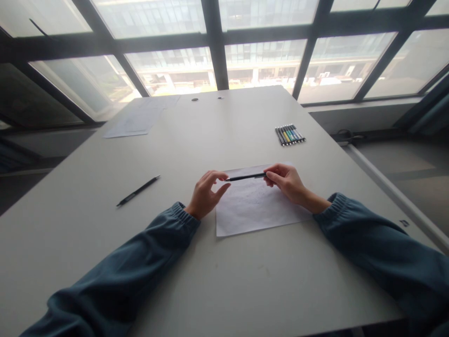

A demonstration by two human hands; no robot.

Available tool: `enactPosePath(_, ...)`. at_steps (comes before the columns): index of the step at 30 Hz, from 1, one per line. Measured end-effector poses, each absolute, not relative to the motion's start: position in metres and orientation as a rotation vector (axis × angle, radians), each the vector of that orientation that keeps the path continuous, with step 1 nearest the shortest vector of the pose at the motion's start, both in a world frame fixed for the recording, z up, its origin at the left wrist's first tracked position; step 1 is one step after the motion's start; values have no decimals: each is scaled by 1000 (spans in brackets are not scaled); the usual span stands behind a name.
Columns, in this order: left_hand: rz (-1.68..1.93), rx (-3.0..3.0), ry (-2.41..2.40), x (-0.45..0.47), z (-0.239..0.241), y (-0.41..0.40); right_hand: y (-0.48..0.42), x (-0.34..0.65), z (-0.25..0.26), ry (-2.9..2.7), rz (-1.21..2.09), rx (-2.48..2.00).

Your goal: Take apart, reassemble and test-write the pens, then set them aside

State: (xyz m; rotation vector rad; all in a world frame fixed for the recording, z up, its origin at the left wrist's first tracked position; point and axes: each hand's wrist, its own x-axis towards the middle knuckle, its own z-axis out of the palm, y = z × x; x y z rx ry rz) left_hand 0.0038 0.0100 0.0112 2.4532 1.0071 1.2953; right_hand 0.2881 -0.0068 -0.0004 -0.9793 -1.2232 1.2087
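My right hand pinches the clip end of a black pen, held roughly level above a sheet of white paper. The pen's pointed tip faces left. At that tip is my left hand, its thumb and fingers parted around the point; no firm grip shows. Faint marks are on the paper, too weak to read. Left of my left hand, a second dark pen lies slanted on the table.
A row of several pens with coloured parts lies on the white table at the right. Other sheets of paper rest at the far left. Beyond the far edge stand large windows with dark frames.
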Motion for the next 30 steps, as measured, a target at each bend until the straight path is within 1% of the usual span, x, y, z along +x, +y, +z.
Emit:
enactPosePath(12, 1292, 2450, 1004, 4, 11, 10, -6, 290, -2, -1217, 1229, -956)
enactPosePath(30, 1141, 2451, 993, 2, 12, 9, -9, 288, 0, -1246, 1246, -939)
